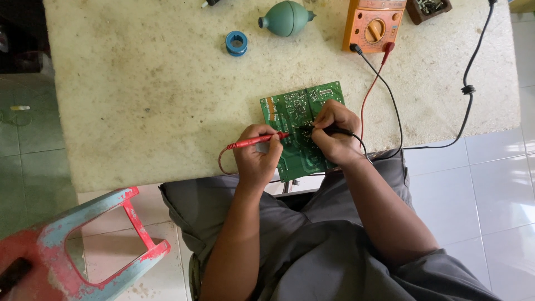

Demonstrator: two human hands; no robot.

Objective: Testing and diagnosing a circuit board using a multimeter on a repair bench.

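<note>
A teal rubber blower bulb (286, 18) lies on its side near the far edge of the stained, pale counter (139, 100). Just left of it and a little nearer sits a blue spool (236, 43), standing on its flat end with the hole facing up. At the far right corner a small brown tray (428, 8) holds a heap of small metal parts. A black power cord (470, 83) runs down the right side of the counter. On the tiled floor (490, 189) at lower left stands a worn plastic stool (78, 245), red with pale blue showing through.
</note>
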